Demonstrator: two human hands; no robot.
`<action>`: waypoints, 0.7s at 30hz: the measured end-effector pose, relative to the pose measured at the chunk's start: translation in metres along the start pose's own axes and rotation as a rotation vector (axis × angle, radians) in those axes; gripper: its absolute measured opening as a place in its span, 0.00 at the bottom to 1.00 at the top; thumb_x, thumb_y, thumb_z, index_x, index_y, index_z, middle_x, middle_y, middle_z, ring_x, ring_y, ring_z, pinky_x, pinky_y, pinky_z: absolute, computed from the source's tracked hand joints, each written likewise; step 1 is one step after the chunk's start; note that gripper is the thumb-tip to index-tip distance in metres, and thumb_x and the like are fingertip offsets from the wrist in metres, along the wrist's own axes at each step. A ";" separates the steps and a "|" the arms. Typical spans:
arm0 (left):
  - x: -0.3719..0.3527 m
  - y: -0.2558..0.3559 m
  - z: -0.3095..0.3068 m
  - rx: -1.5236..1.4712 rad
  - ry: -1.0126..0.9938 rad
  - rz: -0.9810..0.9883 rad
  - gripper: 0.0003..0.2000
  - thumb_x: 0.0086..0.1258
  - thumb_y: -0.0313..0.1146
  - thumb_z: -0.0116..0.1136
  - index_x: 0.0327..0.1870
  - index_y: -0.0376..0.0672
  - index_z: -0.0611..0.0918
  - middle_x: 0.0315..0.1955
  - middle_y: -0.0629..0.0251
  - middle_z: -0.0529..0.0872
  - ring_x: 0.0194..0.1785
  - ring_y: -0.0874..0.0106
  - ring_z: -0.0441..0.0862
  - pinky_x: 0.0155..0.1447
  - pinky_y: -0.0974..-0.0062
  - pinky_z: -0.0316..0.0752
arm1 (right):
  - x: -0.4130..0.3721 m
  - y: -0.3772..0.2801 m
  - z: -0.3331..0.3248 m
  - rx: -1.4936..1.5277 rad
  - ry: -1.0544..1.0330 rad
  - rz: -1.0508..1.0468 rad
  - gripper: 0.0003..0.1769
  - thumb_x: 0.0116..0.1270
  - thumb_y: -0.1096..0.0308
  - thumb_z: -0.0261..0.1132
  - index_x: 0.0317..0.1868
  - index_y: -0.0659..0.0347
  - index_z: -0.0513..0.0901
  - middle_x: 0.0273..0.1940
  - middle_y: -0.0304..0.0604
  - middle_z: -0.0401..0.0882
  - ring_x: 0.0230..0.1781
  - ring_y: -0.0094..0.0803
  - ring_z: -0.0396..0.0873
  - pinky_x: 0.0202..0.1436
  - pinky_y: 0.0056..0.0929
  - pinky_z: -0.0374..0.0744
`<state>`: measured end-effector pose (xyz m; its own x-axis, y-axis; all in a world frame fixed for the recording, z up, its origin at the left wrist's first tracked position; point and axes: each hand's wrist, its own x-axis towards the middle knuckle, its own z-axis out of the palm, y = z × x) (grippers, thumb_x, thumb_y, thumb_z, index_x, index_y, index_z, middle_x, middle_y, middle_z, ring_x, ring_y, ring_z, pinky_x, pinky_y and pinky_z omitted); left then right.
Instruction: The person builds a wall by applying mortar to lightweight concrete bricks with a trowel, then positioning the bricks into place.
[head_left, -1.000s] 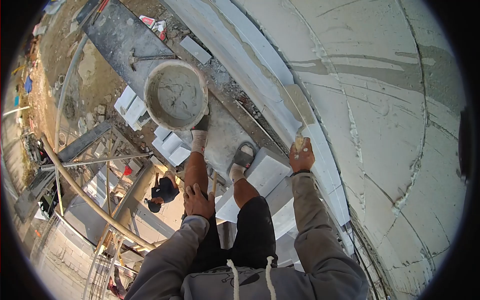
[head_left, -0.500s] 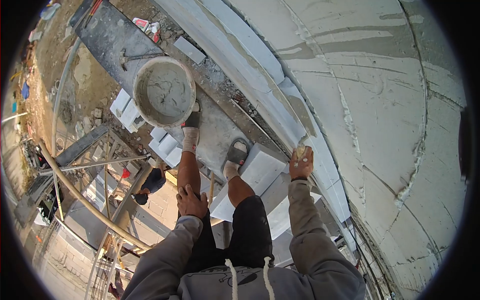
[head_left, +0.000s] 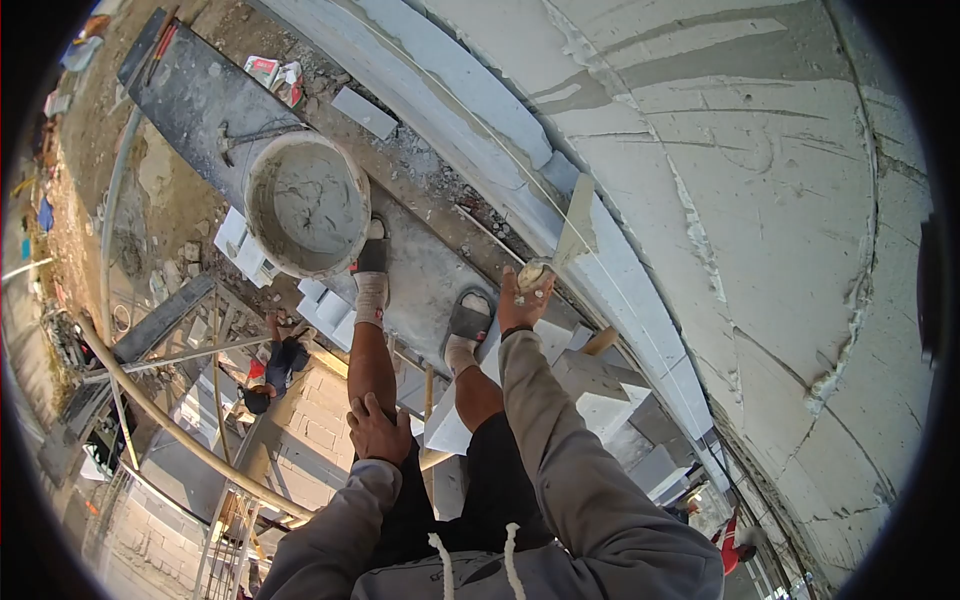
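My right hand [head_left: 527, 297] is closed around the rounded handle end of a trowel. The trowel's pointed blade [head_left: 577, 228], coated with mortar, lies over the pale block course [head_left: 630, 270] beside the wall. On my leg just below the knee, my left hand [head_left: 380, 430] rests with fingers apart, holding nothing. A round tub [head_left: 257, 205] of wet grey mortar [head_left: 315, 195] stands on the dark plank near my foot.
A hammer [head_left: 226, 145] lies on the plank [head_left: 190, 90] beyond the tub. White blocks [head_left: 330, 308] are stacked near my feet. The large plastered wall [head_left: 780, 250] rises at the right. Another person [head_left: 285, 362] is below, among scaffold poles [head_left: 180, 415].
My right hand has moved left and slightly up, away from the block course, and the trowel blade now shows more fully. My left hand stays on the leg. The view has shifted somewhat.
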<state>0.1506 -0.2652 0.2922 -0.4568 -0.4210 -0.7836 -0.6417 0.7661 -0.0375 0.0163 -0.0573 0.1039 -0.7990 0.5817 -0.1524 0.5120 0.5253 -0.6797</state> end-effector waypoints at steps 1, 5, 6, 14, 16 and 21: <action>0.000 -0.001 0.001 0.004 -0.001 0.006 0.33 0.57 0.42 0.61 0.61 0.34 0.63 0.59 0.39 0.64 0.61 0.42 0.62 0.61 0.49 0.63 | -0.004 -0.017 0.012 0.207 -0.074 0.204 0.40 0.59 0.58 0.67 0.63 0.74 0.58 0.58 0.60 0.66 0.62 0.50 0.62 0.66 0.39 0.61; 0.002 -0.006 0.003 -0.002 0.004 0.026 0.35 0.56 0.43 0.60 0.62 0.34 0.63 0.60 0.40 0.63 0.61 0.42 0.63 0.60 0.49 0.65 | 0.002 -0.046 0.056 0.459 -0.263 0.472 0.43 0.62 0.64 0.66 0.69 0.69 0.50 0.64 0.54 0.62 0.66 0.37 0.60 0.69 0.32 0.59; 0.003 -0.008 0.002 -0.003 0.006 0.026 0.35 0.56 0.42 0.60 0.62 0.34 0.63 0.60 0.40 0.63 0.61 0.42 0.62 0.61 0.49 0.64 | -0.003 -0.048 0.073 0.675 -0.070 0.475 0.42 0.62 0.67 0.66 0.70 0.65 0.50 0.65 0.50 0.62 0.66 0.36 0.60 0.69 0.31 0.58; 0.007 -0.010 -0.007 -0.015 -0.003 0.030 0.34 0.56 0.42 0.60 0.62 0.36 0.64 0.60 0.41 0.63 0.62 0.42 0.62 0.61 0.49 0.64 | -0.097 -0.004 0.048 0.196 -0.253 0.351 0.33 0.58 0.66 0.66 0.61 0.66 0.63 0.56 0.52 0.69 0.58 0.46 0.67 0.61 0.39 0.67; 0.006 -0.006 -0.014 -0.008 -0.018 0.034 0.33 0.56 0.42 0.60 0.62 0.36 0.64 0.61 0.40 0.63 0.62 0.42 0.62 0.61 0.49 0.64 | -0.117 -0.011 0.002 -0.150 -0.316 0.205 0.30 0.56 0.65 0.67 0.57 0.67 0.67 0.53 0.52 0.71 0.55 0.48 0.69 0.58 0.40 0.68; 0.008 -0.003 -0.031 0.010 -0.053 0.037 0.33 0.57 0.43 0.60 0.62 0.37 0.65 0.60 0.39 0.63 0.62 0.43 0.62 0.61 0.50 0.64 | -0.079 -0.079 -0.098 0.358 -0.415 0.442 0.20 0.53 0.67 0.66 0.44 0.66 0.72 0.38 0.46 0.76 0.37 0.36 0.78 0.41 0.34 0.77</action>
<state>0.1296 -0.2861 0.3050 -0.4470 -0.3660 -0.8162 -0.6184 0.7858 -0.0136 0.0704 -0.0838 0.2404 -0.6309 0.3713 -0.6813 0.7381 0.0164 -0.6745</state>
